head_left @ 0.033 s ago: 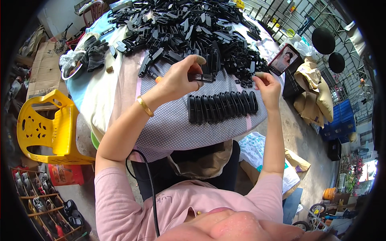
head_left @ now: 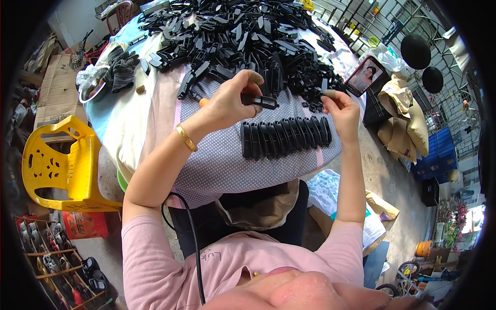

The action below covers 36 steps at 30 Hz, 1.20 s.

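My left hand (head_left: 235, 101) is closed on a small, narrow black plastic part (head_left: 266, 102) with an open, frame-like end pointing right. My right hand (head_left: 342, 109) is pinched at the edge of a heap of small black pieces (head_left: 310, 85); whatever sits between its fingertips is too small to make out. Below the hands, several black parts stand side by side in a curved row (head_left: 285, 137) on the dotted tablecloth (head_left: 222, 165). Beyond them a large pile of loose black plastic parts (head_left: 232, 39) covers the far side of the table. An orange-handled tool (head_left: 202, 102) lies partly behind my left wrist.
A phone (head_left: 366, 76) leans at the table's right edge. Dark gloves (head_left: 123, 70) and a white bowl (head_left: 94, 93) lie at the left. A yellow plastic chair (head_left: 64, 165) stands left of the table. A black cable (head_left: 195, 248) hangs across my front.
The black part in my left hand has turned slightly, showing more of its open frame. My right hand has shifted a little left and up.
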Tool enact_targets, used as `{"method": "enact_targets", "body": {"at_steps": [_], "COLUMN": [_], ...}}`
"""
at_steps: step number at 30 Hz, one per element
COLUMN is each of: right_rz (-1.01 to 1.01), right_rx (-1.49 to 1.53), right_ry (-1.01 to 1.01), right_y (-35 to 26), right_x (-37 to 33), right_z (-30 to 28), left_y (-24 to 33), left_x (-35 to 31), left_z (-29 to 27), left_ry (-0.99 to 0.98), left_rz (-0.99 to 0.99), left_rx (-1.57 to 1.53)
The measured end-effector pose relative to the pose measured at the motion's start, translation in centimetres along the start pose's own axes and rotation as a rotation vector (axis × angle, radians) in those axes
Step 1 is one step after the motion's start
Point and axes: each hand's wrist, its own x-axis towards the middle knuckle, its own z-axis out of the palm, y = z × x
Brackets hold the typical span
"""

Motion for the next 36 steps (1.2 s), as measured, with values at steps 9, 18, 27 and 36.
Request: {"method": "enact_targets", "body": {"at_steps": [9, 18, 27, 36], "right_rz": [-0.660, -0.827, -0.812, -0.617], "right_rx": [-0.235, -0.326, -0.432, -0.199], "right_ry": [-0.125, -0.006, -0.126, -0.334], "right_y": [-8.7, -8.6, -9.0, -8.5], "right_x": [-2.6, -2.2, -2.9, -4.1], "right_z": [6.6, 7.9, 7.6, 7.0], "left_y": [-0.9, -1.6, -2.0, -1.1], "left_x": [-0.3, -0.5, -0.4, -0.6], "left_z": [0.6, 1.1, 1.1, 1.0], "left_ry": [-0.133, -0.111, -0.112, -0.107], "left_rz": [-0.067, -0.071, -0.071, -0.079], "left_rx": [-1.024, -1.050, -0.941, -0.939]}}
